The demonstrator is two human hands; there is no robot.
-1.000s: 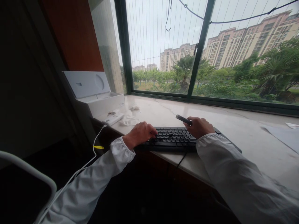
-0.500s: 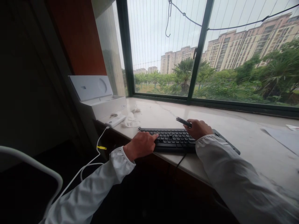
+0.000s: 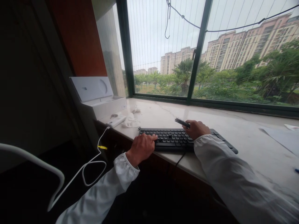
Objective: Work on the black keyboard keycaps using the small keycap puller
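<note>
A black keyboard lies along the front edge of the pale marble-like sill. My left hand is closed over its front left part, fingers bent and one fingertip resting on the keys. The underside of this hand is hidden. Above the right part of the keys, my right hand is closed around a short dark tool, whose narrow far end points left and slightly up. That end looks split or bristled, too blurred to tell its exact kind. A dark cable hangs from the keyboard's front edge.
An open white box stands at the left by the window. Nearby are a white power strip or adapter with a white cable, and crumpled white material. Paper lies at the right. A white curved tube is lower left.
My left hand has shifted slightly, its wrist a little to the right and lower, with fingers still at the keys. My right hand and the tool moved slightly left. The view also shifted a little.
</note>
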